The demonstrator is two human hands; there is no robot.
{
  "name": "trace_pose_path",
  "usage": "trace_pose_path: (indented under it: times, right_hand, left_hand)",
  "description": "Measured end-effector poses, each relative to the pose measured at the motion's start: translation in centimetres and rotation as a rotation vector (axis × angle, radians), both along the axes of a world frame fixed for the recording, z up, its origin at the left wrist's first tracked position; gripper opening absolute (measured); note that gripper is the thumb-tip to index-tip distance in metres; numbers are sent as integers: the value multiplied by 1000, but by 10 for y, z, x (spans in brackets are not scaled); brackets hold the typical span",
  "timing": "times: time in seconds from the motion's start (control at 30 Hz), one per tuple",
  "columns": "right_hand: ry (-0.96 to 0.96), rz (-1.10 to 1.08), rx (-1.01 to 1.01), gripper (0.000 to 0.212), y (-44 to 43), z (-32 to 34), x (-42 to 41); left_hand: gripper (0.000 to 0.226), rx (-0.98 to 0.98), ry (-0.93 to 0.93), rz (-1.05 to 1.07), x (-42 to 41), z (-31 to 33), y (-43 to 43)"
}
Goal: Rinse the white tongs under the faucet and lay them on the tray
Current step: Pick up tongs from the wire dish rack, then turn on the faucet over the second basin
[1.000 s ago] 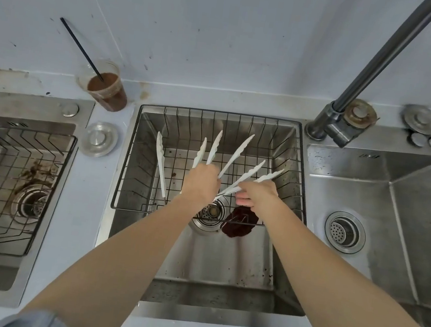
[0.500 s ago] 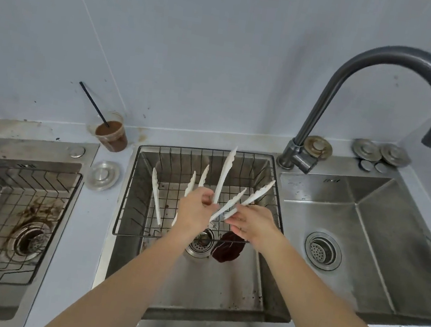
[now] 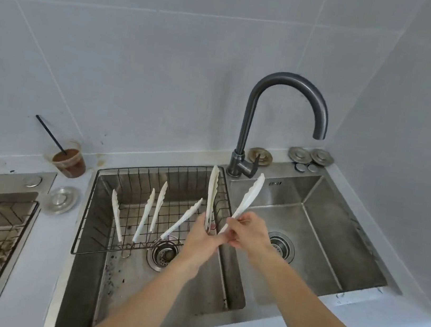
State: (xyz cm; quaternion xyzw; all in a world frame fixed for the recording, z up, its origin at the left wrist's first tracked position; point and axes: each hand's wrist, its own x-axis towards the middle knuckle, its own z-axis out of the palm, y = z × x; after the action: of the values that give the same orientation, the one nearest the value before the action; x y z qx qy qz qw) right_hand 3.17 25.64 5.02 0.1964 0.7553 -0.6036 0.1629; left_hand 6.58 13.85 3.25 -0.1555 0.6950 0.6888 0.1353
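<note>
Head view: the left hand (image 3: 199,240) curls its fingers round the lower end of 1 pair of white tongs (image 3: 212,190), which stands upright above the right rim of the wire tray (image 3: 85,213). The right hand (image 3: 250,236) touches it at 3 o'clock and pinches a second pair (image 3: 248,198) tilted toward 1 o'clock. The faucet (image 3: 247,118) rises at 12 o'clock from the hands. 4 more white arms (image 3: 145,214) lean inside the tray at 9 o'clock.
</note>
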Motion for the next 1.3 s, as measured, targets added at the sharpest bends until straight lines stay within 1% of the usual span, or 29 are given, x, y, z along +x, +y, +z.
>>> trace_pose_path:
  times: [0.13, 0.23, 0.33, 0.47, 0.53, 0.6, 0.67, 0.73, 0.9, 0.97, 1.03, 1.13, 1.23, 1.3]
  right_hand:
    - [41, 4, 59, 19, 40, 1, -2]
    - [46, 52, 89, 18, 69, -2, -6]
    - [32, 119, 105, 19, 98, -9, -15]
    - [-20, 239, 71, 14, 134, -22, -30]
    - [3, 301, 123, 18, 150, -25, -39]
    - [105, 357, 240, 23, 161, -24, -56]
    - [236, 387, 348, 23, 162, -16, -80]
    - [367, 417, 413, 23, 154, -7, -108]
    - [599, 571, 415, 33, 111, 14, -170]
    - [680, 648, 527, 37, 96, 15, -187]
    - [706, 727, 615, 35, 86, 15, -200]
    - [660, 875, 725, 26, 81, 14, -213]
    - [625, 954, 771, 20, 82, 15, -224]
    - [617, 976, 775, 18, 83, 15, -226]
  left_hand:
    - [53, -72, 43, 22, -7, -9, 48]
    - [44, -230, 33, 112, -13, -19, 84]
    - [35, -255, 15, 172, -15, -29, 118]
    - [41, -374, -36, 262, -17, -36, 146]
    - [39, -447, -38, 297, -14, -38, 149]
    - [35, -497, -44, 336, -10, -38, 146]
    - [36, -515, -71, 382, -6, -37, 139]
    - [40, -560, -89, 416, 0, -34, 130]
    - [49, -652, -95, 464, 8, -23, 116]
    - [49, -682, -96, 460, 7, -21, 115]
    - [48, -689, -103, 464, 6, -21, 115]
    - [45, -686, -122, 483, 4, -20, 117]
    - [40, -695, -128, 493, 0, -18, 117]
    - [41, -695, -131, 493, -4, -17, 118]
